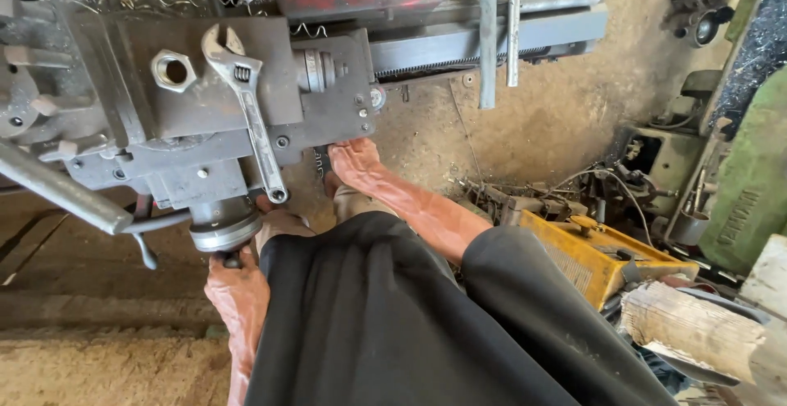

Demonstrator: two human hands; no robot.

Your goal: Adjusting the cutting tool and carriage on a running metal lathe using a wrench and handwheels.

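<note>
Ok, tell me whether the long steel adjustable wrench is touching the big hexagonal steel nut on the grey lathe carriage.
Apart. The head view shows the long steel adjustable wrench lying beside the big hexagonal steel nut, with a strip of bare grey lathe carriage between them.

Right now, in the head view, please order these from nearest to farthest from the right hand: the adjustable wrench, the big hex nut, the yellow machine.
From the right hand:
1. Adjustable wrench, lying on the lathe carriage, to its left.
2. Big hex nut, farther left on the carriage.
3. Yellow machine, on the floor far to the right.
</note>
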